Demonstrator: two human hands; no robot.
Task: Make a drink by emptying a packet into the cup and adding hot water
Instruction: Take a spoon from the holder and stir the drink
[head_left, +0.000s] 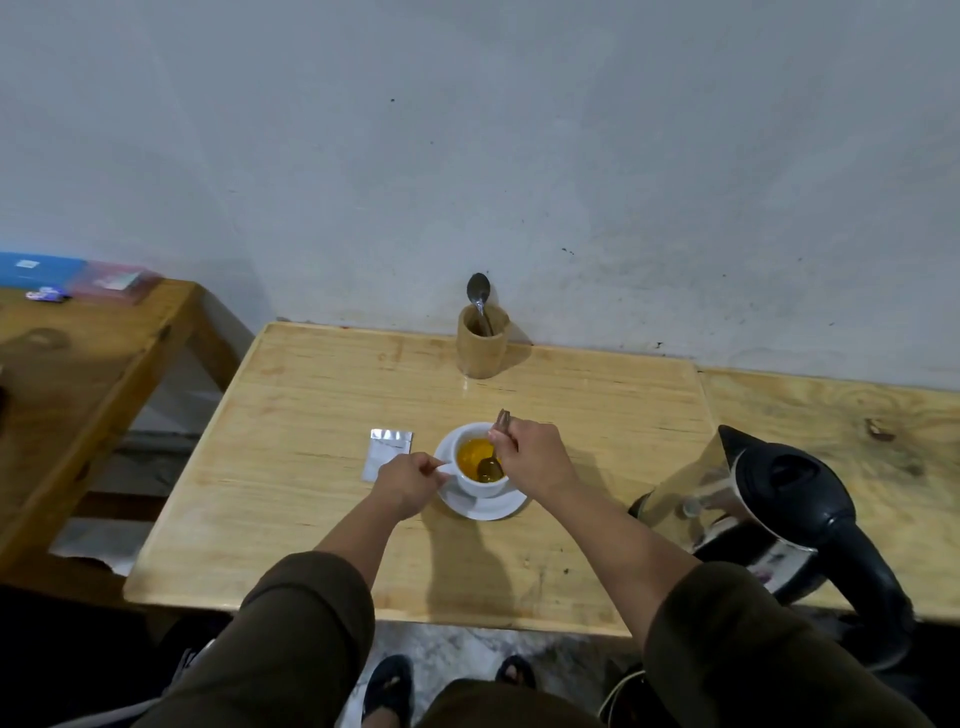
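A white cup (480, 483) stands on a white saucer (483, 506) in the middle of the wooden table (311, 493). The cup holds orange-yellow liquid. My right hand (535, 457) grips a metal spoon (493, 462) whose bowl dips into the drink. My left hand (408, 483) pinches the cup's handle on its left side. A silver packet (387, 453) lies flat on the table just left of the saucer. A steel kettle (769, 509) with a black lid and handle stands at the right edge.
A wooden holder (482, 347) with one spoon in it stands at the table's back edge against the grey wall. Another wooden table (78, 374) sits to the left with small boxes on it. A wooden surface (857, 431) adjoins on the right.
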